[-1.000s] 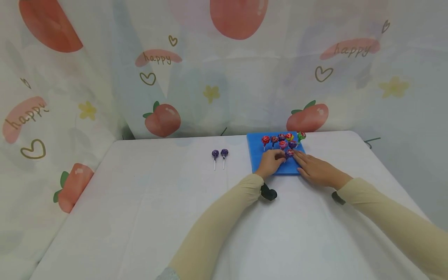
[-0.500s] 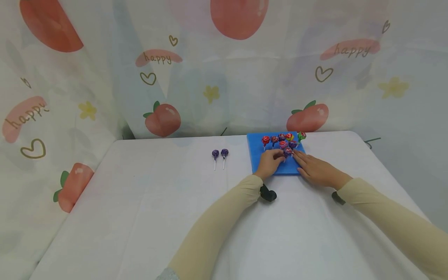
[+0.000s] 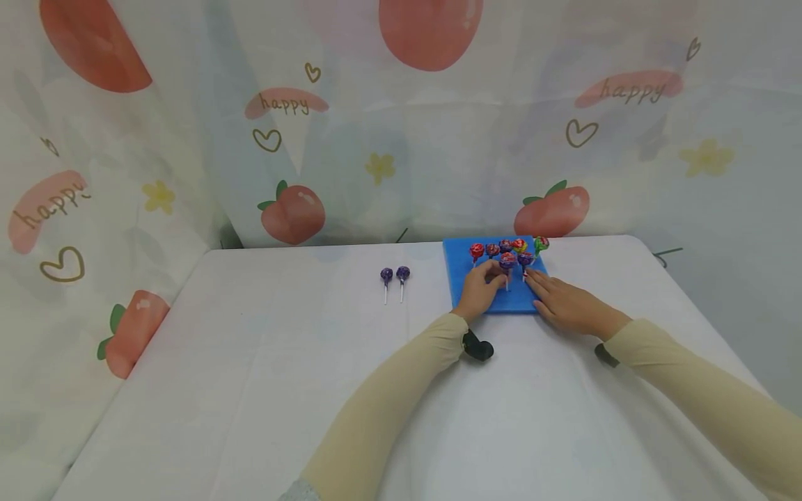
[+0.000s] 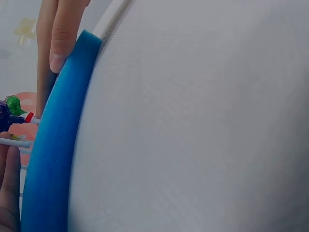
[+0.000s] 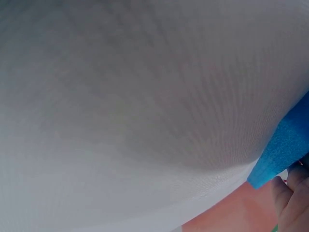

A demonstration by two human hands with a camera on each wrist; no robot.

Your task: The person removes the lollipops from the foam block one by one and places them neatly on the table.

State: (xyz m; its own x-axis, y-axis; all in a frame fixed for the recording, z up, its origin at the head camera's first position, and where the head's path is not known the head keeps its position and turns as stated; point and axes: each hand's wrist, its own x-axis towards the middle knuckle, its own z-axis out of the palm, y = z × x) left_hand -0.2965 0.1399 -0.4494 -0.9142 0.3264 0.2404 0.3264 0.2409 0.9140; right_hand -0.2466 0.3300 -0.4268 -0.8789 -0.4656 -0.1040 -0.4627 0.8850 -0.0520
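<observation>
My left hand (image 3: 479,289) pinches a lollipop with a purple and red wrapper (image 3: 507,264) by its white stick, above the blue foam board (image 3: 456,278). In the left wrist view its fingers (image 4: 12,169) lie along the stick. My right hand (image 3: 569,304) rests on the board's right side with fingers straight, beside a purple lollipop (image 3: 525,259) that stands in it. Several more lollipops stand upright towards the back, among them a red one (image 3: 477,250) and a green one (image 3: 541,243). Whether the held stick's tip touches the foam cannot be made out.
Two purple lollipops (image 3: 395,273) lie side by side on the white table (image 3: 313,390), left of the board. Behind the table hangs a printed curtain (image 3: 438,153) with peaches and hearts. The board lies near the table's back edge.
The held lollipop has moved left and slightly up, and now stands more upright in my left hand, which has shifted a little left. My right hand has stayed in place.
</observation>
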